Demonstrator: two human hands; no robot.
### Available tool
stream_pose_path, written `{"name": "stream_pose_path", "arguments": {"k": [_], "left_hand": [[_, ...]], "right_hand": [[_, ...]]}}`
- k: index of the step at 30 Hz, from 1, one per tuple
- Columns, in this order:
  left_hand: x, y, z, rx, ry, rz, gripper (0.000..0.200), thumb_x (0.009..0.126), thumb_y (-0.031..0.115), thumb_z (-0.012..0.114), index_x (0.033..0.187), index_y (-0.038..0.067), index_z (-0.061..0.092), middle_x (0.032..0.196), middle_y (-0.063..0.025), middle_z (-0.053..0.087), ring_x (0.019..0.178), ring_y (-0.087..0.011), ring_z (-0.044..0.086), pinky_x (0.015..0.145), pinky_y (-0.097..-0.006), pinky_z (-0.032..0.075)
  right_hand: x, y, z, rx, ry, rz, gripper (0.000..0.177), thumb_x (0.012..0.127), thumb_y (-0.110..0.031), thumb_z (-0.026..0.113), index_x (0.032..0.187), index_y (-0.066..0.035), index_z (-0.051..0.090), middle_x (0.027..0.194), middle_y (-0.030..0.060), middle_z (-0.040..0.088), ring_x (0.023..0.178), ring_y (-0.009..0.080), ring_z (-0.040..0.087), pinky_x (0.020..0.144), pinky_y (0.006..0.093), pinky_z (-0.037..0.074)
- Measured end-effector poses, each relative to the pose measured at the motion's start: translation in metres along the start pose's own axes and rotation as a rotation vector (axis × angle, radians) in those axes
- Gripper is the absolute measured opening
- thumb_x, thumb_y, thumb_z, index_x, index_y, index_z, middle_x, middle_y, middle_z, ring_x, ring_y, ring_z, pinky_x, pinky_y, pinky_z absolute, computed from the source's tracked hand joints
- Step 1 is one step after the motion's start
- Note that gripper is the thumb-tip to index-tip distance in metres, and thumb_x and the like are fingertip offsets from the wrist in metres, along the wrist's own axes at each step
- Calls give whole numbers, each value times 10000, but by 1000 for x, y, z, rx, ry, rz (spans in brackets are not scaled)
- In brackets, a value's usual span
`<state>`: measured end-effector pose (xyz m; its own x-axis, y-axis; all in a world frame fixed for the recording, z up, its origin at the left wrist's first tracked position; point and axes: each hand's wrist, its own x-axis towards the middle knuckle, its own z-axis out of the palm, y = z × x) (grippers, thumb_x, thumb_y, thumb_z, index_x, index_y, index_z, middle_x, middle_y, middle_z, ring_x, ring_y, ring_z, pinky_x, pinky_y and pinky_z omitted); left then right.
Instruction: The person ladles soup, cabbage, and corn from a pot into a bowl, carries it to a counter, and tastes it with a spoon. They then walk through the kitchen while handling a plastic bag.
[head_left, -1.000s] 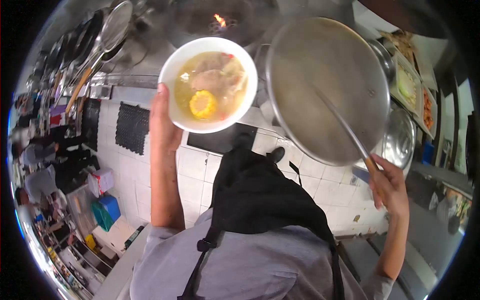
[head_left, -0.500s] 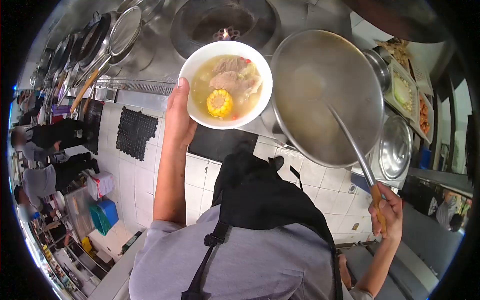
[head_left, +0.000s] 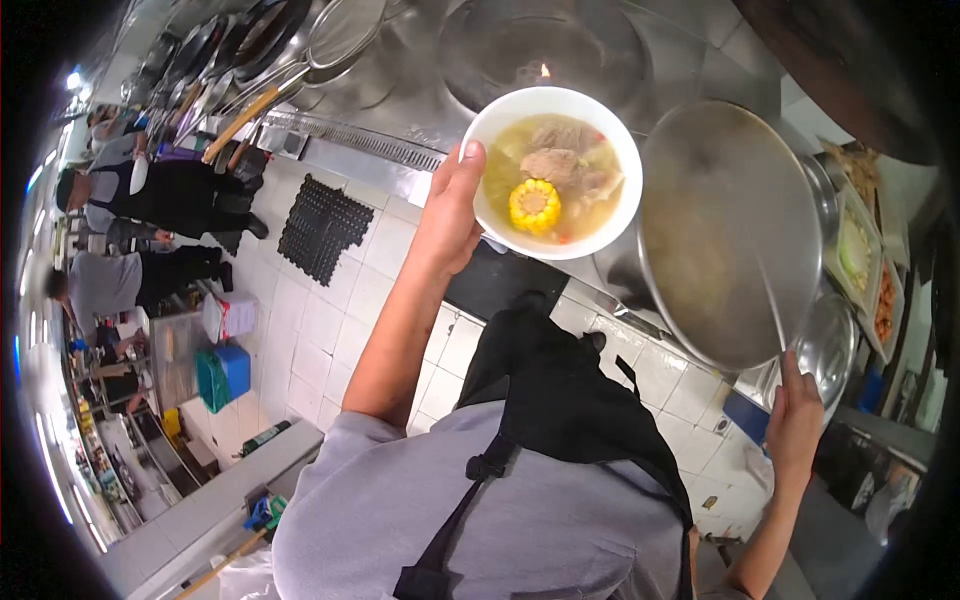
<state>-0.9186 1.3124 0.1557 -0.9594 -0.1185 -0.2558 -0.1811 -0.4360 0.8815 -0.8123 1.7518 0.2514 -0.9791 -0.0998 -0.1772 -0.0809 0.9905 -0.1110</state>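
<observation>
My left hand (head_left: 449, 212) grips the rim of a white bowl (head_left: 495, 125), thumb on the edge. The bowl holds yellow broth, pieces of meat and a slice of corn (head_left: 534, 204), and it hangs level beside the big steel pot (head_left: 735, 235). My right hand (head_left: 795, 420) is closed around the handle of a ladle (head_left: 772, 305) whose shaft runs up into the pot of cloudy broth. The ladle's cup is hidden in the liquid.
A burner (head_left: 543, 70) with a small flame sits behind the bowl on the steel range. Strainers and pans (head_left: 300, 40) hang at upper left. Food trays (head_left: 865, 265) and a steel lid (head_left: 830, 345) lie right of the pot. People (head_left: 170, 195) stand far left on the tiled floor.
The view has swung left. The bowl and my left hand now appear further right, close to the pot. My right hand on the ladle has drawn in nearer the pot rim.
</observation>
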Motion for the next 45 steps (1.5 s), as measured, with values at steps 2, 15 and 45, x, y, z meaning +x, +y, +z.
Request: {"name": "stream_pose_path", "arguments": {"k": [2, 15, 45], "left_hand": [[-4, 0, -1, -6, 19, 16, 539, 1027, 411, 452, 1364, -10, 448, 1251, -139, 588, 1130, -190, 592, 934, -321, 499], [-13, -3, -30, 11, 135, 15, 523, 1045, 378, 412, 1341, -52, 453, 1281, -158, 571, 1162, -220, 588, 969, -350, 488], [10, -4, -13, 20, 97, -20, 563, 1040, 396, 424, 1381, -51, 408, 1337, -163, 531, 1208, -244, 553, 1026, -370, 452]], "right_hand": [[11, 2, 6, -60, 3, -21, 543, 832, 68, 554, 1366, -25, 522, 845, 249, 573, 725, 409, 579, 690, 467, 455], [48, -24, -1, 948, -523, 372, 558, 957, -112, 497, 1450, 83, 324, 730, 73, 539, 400, 90, 465, 345, 247, 391], [20, 12, -5, 481, -150, -197, 506, 880, -82, 599, 1356, 46, 485, 740, 179, 590, 663, 225, 625, 646, 347, 483]]}}
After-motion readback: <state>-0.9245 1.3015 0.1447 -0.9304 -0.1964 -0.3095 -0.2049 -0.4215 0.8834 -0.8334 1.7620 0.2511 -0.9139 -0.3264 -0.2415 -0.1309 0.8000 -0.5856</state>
